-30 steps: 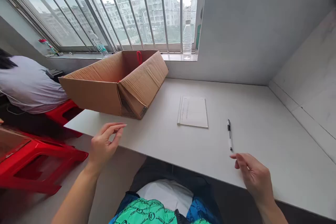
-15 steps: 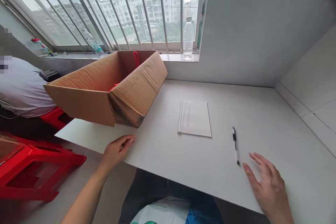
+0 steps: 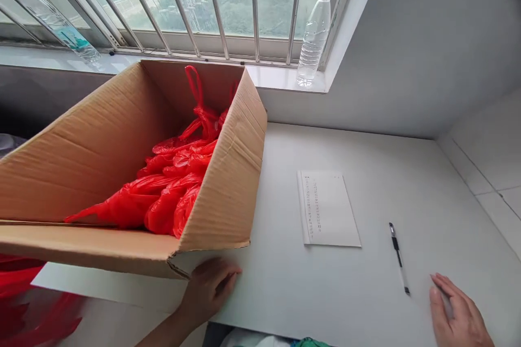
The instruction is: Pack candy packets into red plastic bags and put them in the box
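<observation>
My left hand rests near the table's front edge, just below the near corner of a cardboard box. Its fingers are curled in towards the thumb and nothing shows in them. Inside the open-topped box lies a heap of red plastic bags, one with its handle loop standing up. On the right of the table my right hand is open and empty, thumb apart from the fingers. Closest to it is a black-and-clear pen. Between the hands lies a booklet with lines of small marks.
The white table meets the wall at the back and right. A clear bottle stands on the windowsill, and another bottle leans at the left. Red plastic appears at lower left, below the box.
My view has tilted down and moved closer to the box, showing more red bags. My left hand now sits in shade by the box corner. My right hand's fingers have drawn closer together.
</observation>
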A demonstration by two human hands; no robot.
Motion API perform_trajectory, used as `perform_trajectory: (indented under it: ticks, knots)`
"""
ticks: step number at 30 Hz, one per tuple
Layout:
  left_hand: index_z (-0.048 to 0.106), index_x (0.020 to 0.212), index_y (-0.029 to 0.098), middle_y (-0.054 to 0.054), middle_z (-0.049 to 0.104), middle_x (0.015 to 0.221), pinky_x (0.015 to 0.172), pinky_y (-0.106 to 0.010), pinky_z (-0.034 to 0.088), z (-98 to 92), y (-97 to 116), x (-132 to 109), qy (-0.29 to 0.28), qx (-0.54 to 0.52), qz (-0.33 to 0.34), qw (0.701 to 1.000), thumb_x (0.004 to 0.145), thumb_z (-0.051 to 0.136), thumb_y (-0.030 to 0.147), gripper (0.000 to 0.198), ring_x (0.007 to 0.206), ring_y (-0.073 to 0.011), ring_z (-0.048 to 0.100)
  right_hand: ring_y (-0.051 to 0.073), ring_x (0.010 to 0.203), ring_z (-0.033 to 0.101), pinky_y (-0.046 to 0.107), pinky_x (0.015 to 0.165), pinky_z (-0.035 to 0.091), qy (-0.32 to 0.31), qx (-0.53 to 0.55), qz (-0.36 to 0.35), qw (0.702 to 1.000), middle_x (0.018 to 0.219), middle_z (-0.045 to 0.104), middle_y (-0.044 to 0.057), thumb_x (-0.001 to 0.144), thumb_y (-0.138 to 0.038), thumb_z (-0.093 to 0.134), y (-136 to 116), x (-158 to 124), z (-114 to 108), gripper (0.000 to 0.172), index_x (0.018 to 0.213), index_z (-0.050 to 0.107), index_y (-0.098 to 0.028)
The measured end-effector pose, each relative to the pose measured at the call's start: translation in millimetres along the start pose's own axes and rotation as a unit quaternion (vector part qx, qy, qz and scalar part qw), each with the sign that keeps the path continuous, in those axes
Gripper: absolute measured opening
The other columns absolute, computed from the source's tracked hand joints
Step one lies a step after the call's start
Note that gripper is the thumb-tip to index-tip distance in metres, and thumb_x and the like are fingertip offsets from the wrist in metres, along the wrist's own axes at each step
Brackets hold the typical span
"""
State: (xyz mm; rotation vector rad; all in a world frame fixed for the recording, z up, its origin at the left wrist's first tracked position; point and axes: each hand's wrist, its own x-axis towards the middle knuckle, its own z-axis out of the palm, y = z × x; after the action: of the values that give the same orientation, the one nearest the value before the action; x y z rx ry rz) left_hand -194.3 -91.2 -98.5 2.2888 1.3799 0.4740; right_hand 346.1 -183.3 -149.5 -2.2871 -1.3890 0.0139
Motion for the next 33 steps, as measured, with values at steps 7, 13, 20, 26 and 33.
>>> perform_trajectory:
  ticks: [7, 13, 20, 26, 33]
  knots:
    - [0.069, 0.101, 0.025, -0.003, 0.071, 0.085, 0.072, -0.03, 0.053, -16.2, 13, -3, -0.076, -0.085, -0.159, 0.981, 0.098, 0.042, 0.034, 0.029, 0.075, -0.0182, 0.066, 0.038, 0.117, 0.06, 0.055, 0.097, 0.049, 0.047, -0.027, -0.023, 0.998, 0.121, 0.065, 0.019, 0.088, -0.039, 0.04, -17, 4, -2, 0.047, 0.12, 0.063, -0.015]
    - [0.071, 0.101, 0.029, -0.002, 0.074, 0.098, 0.084, -0.032, 0.051, -98.1, 30, -2, -0.261, -0.13, -0.144, 0.946, 0.094, 0.043, 0.03, 0.029, 0.095, -0.0215, 0.068, 0.039, 0.117, 0.061, 0.053, 0.097, 0.048, 0.068, -0.062, 0.021, 0.995, 0.125, 0.065, 0.016, 0.083, -0.031, 0.043, -5, -5, 6, 0.05, 0.125, 0.064, -0.014]
    - [0.071, 0.097, 0.04, -0.002, 0.073, 0.096, 0.081, -0.043, 0.052, -161.6, -6, -9, -0.324, -0.075, -0.123, 0.935, 0.091, 0.041, 0.04, 0.03, 0.092, -0.0271, 0.07, 0.039, 0.122, 0.057, 0.057, 0.093, 0.045, 0.054, -0.064, 0.163, 0.983, 0.135, 0.062, 0.015, 0.082, -0.034, 0.036, -23, -7, 21, 0.056, 0.128, 0.065, -0.023]
    - [0.069, 0.101, 0.043, -0.002, 0.072, 0.103, 0.088, -0.046, 0.051, -154.8, -36, 12, -0.423, -0.051, -0.078, 0.901, 0.081, 0.047, 0.036, 0.031, 0.104, -0.0274, 0.068, 0.038, 0.132, 0.049, 0.058, 0.103, 0.039, 0.081, -0.051, 0.248, 0.964, 0.14, 0.057, 0.018, 0.085, -0.028, 0.032, -67, -4, 28, 0.056, 0.133, 0.06, -0.018]
    - [0.071, 0.102, 0.045, -0.004, 0.071, 0.094, 0.087, -0.049, 0.053, -159.9, -47, 29, -0.488, -0.03, -0.029, 0.872, 0.065, 0.057, 0.032, 0.042, 0.098, -0.0293, 0.071, 0.044, 0.135, 0.043, 0.066, 0.107, 0.032, 0.135, -0.021, 0.277, 0.951, 0.141, 0.051, 0.026, 0.091, -0.034, 0.033, -184, -76, 51, 0.056, 0.137, 0.055, -0.009]
